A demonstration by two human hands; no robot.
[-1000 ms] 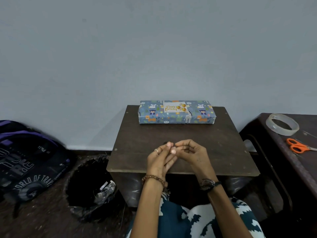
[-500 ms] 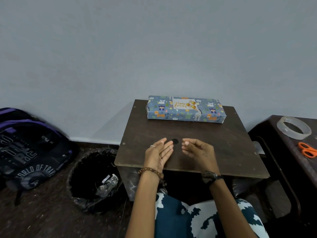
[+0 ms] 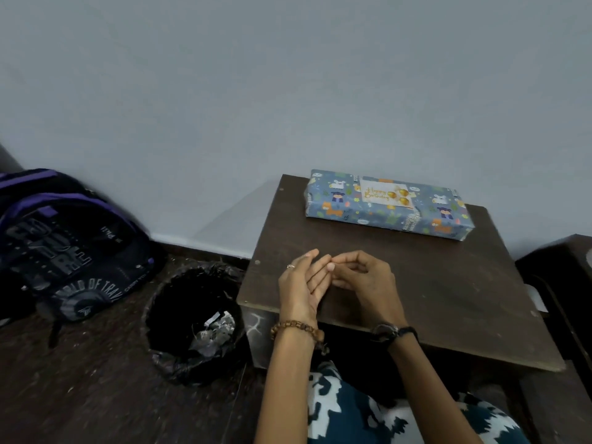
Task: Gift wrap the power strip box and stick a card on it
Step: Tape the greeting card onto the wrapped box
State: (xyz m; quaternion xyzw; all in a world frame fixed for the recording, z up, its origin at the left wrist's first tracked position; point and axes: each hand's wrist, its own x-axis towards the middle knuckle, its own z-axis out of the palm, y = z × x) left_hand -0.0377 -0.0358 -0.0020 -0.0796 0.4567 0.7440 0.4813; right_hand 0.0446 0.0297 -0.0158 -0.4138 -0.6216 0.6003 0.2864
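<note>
The power strip box (image 3: 426, 216), wrapped in blue paper with cartoon animals, lies along the far edge of a small dark wooden table (image 3: 448, 283). A white "Happy Birthday" card (image 3: 384, 193) sits flat on its top face. Both my hands are over the table's near edge, well short of the box. My left hand (image 3: 302, 285) has straight, relaxed fingers, palm turned toward the right hand. My right hand (image 3: 365, 277) has loosely curled fingers whose tips touch the left fingertips. Nothing is visibly held in either hand.
A black bin (image 3: 195, 318) lined with a bag, with scraps inside, stands on the floor left of the table. A dark and purple backpack (image 3: 64, 245) leans against the wall at far left. Another dark table (image 3: 563, 267) edges in at right.
The view has swung left, pushing tape and scissors out of frame. My hands, apart half a second ago, have come back together at the fingertips. The wrapped box has not moved.
</note>
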